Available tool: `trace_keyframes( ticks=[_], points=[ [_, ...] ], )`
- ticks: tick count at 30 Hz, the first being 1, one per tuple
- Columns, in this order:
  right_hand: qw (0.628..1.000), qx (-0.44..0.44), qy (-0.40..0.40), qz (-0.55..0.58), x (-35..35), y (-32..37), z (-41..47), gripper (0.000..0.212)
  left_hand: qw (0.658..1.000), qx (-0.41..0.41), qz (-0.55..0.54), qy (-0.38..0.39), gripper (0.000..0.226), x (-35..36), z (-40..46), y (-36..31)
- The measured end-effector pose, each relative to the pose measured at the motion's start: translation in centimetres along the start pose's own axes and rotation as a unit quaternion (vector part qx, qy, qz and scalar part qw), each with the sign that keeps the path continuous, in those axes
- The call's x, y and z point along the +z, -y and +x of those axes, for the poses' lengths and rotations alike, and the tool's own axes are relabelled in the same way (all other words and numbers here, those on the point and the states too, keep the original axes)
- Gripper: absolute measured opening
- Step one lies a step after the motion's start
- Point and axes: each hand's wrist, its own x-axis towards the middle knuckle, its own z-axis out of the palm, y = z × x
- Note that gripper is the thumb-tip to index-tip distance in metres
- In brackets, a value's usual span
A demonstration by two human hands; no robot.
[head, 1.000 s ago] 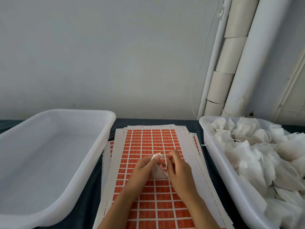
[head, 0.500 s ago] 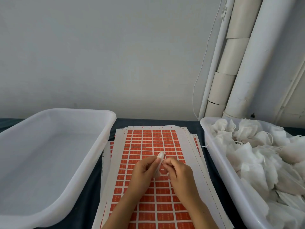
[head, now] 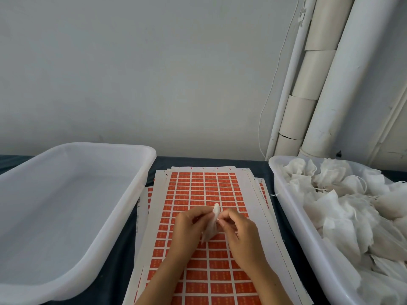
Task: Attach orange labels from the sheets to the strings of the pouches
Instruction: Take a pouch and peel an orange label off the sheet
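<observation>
A: Since the earlier frame, our pouch has turned from a broad face to a thin edge-on sliver; both hands sit a little lower in frame.

B: Lower centre: our left hand pinches the pouch, and our right hand pinches at its upper edge, probably the string. We judge it best to draw the string taut before lifting a label.

A: Its long axis runs upright, tip toward the wall, above the label sheets. Right, the full bin; left, the other bin.
</observation>
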Motion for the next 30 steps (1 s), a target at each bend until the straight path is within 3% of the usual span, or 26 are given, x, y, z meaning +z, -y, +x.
trace_keyframes(
  ticks=[6, 11, 23, 30],
  points=[
    [0.999, 0.008, 0.037, 0.032, 0.05, 0.17, 0.03, 0.008, 0.992, -0.069, -0.101, -0.033, 0.005, -0.39, 0.08, 0.23],
    [0.998, 0.009, 0.035, 0.045, 0.23, 0.36, -0.19, 0.004, 0.988, -0.086, -0.13, -0.015, 0.02, -0.2, -0.06, -0.01],
    [0.995, 0.002, -0.08, 0.052, -0.05, 0.58, 0.1, 0.008, 0.999, -0.006, -0.042, 0.016, 0.019, 0.16, -0.27, -0.31],
    [0.993, 0.002, -0.078, 0.085, -0.22, 0.62, 0.19, 0.008, 0.999, 0.012, -0.034, -0.002, 0.017, 0.27, -0.41, -0.54]
  ],
)
